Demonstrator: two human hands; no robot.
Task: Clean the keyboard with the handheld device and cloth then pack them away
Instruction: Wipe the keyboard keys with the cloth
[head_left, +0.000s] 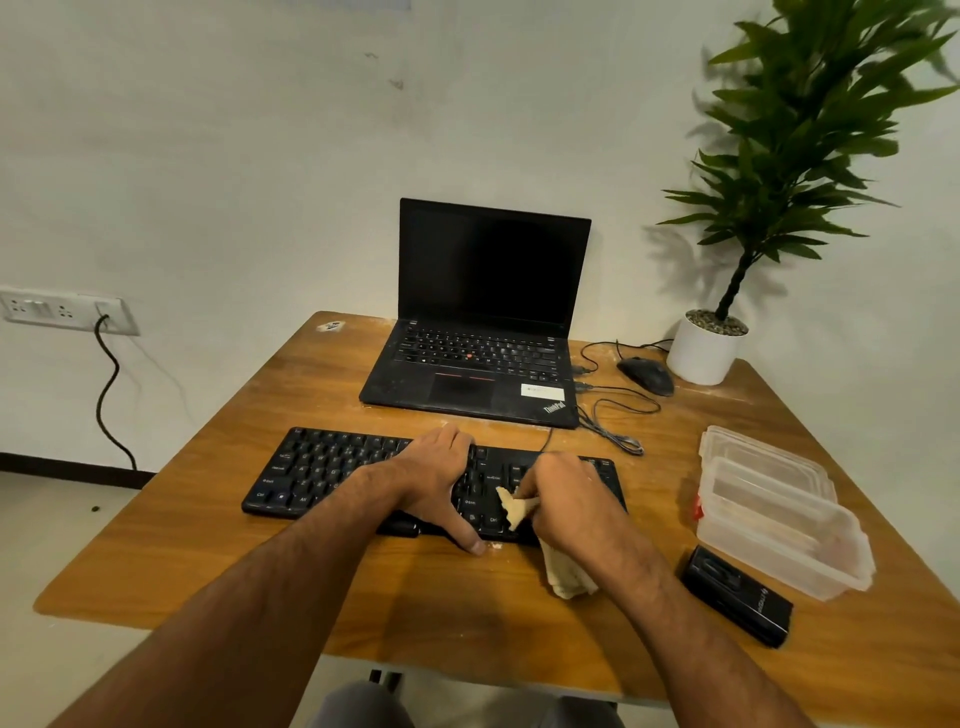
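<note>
Wiping stage. Keyboard (434, 480) central on bench (208, 545) — left hand (439, 480) flat, steadying it; right hand (563, 501) pinching cloth (511, 506) over right-side keys. Short strokes, light pressure, keyboard pinned — advisable.

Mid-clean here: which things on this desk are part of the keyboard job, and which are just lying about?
Part of the job:
keyboard, steadied by the left hand
cloth, held in the right hand
black handheld device, lying on the desk
clear plastic container, probably for packing away

Lying about:
laptop
mouse
potted plant
</note>
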